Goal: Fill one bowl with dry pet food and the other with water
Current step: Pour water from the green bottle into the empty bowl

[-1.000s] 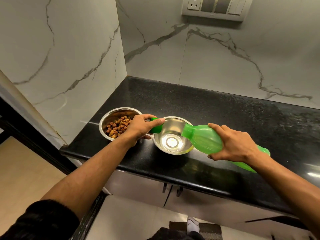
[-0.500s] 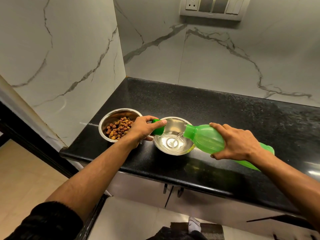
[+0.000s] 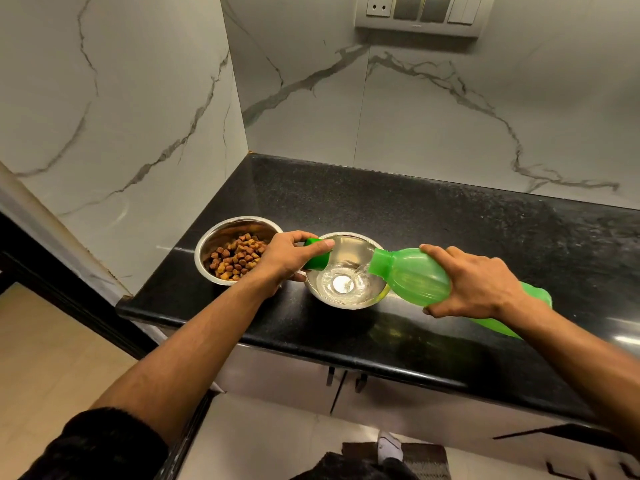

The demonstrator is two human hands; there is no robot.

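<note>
From my feed: polished black speckled stone countertop, set into a corner. White marble-look wall panels with grey veins behind and to the left. Grey switch-and-socket plate high on the back wall. Pale cabinet doors with dark handles beneath. Beige tiled floor lower left. Warm light glints off the stone.

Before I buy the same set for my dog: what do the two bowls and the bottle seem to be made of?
Kibble bowl and water bowl: likely stainless steel, polished; they mirror the light. Green bottle: apparently translucent plastic, light glowing through it, held by the right hand. Cap in the left hand: opaque green, likely plastic.
</note>
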